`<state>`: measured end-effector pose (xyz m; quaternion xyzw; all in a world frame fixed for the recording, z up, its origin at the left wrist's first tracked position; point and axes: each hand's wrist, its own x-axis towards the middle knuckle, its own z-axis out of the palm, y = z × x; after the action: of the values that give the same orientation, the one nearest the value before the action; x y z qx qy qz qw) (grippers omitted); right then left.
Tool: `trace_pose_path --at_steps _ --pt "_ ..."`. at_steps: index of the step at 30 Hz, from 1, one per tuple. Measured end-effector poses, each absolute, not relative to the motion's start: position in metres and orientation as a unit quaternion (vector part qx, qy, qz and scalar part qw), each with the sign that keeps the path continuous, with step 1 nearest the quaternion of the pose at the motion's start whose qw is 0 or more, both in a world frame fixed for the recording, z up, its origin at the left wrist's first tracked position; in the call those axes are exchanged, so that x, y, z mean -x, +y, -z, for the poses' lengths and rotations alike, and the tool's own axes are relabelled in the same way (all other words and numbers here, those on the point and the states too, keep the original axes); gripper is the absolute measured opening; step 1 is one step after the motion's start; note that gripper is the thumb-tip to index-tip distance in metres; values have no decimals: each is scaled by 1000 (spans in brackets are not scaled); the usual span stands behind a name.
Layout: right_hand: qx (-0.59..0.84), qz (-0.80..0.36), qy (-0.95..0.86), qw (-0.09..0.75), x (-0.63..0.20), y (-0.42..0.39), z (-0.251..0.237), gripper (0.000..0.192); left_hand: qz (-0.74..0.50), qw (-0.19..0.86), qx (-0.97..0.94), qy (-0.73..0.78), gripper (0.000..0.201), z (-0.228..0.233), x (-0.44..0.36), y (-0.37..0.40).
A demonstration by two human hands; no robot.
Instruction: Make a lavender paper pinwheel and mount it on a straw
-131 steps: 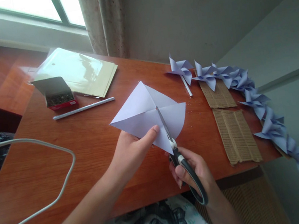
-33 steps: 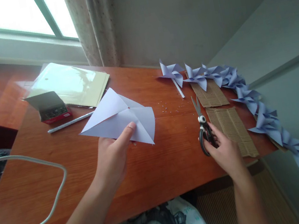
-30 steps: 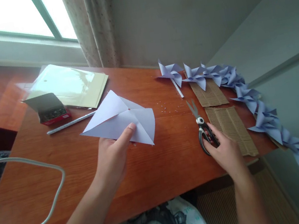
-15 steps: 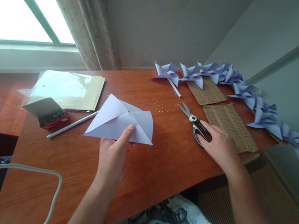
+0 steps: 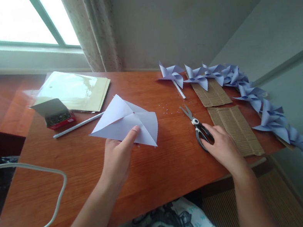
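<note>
The left hand (image 5: 118,156) pinches the near edge of a pale square of paper (image 5: 125,122), thumb on top and fingers beneath, so the sheet sits lifted off the table (image 5: 90,167) around its middle. The paper shows creases and cuts running in from its corners toward the centre.

The right hand (image 5: 223,147) rests on the table toward the right edge, its fingers laid loosely over the black handles of a pair of scissors (image 5: 198,130). The scissors lie flat on the wood with their blades slightly parted, tips pointing toward the far edge. The fingers are on the handles rather than closed around them.

Just to the right of the scissors lie two strips of brown corrugated cardboard (image 5: 236,126). A row of finished paper pinwheels (image 5: 249,92) runs along the far right corner and down the right edge. Tiny scraps are scattered on the wood between the paper and the scissors.

Toward the far left corner sit a small open box (image 5: 56,114) of staples or pins, a thin white stick (image 5: 79,125), and a stack of sheets in a plastic sleeve (image 5: 75,89). A white cable (image 5: 32,171) loops over the left end of the table.
</note>
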<state>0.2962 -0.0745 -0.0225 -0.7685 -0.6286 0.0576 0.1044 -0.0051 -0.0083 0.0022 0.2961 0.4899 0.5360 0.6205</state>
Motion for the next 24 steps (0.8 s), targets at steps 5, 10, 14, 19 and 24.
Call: trace_pose_path --at_steps 5,10,14,19,24 --pt "771 -74 -624 104 -298 -74 21 50 -533 616 -304 494 37 -2 6 -9" --pt "779 -87 -611 110 -298 -73 23 51 -528 620 -310 491 35 -3 6 -9" --pt "780 -83 -611 107 -298 -74 23 52 -520 612 -316 504 36 -2 7 -9" --pt "780 -31 -604 159 -289 -80 4 45 -515 619 -318 501 32 1 8 -8" --pt "699 -179 -601 343 -257 -63 -16 35 -493 656 -335 463 41 1 8 -14"
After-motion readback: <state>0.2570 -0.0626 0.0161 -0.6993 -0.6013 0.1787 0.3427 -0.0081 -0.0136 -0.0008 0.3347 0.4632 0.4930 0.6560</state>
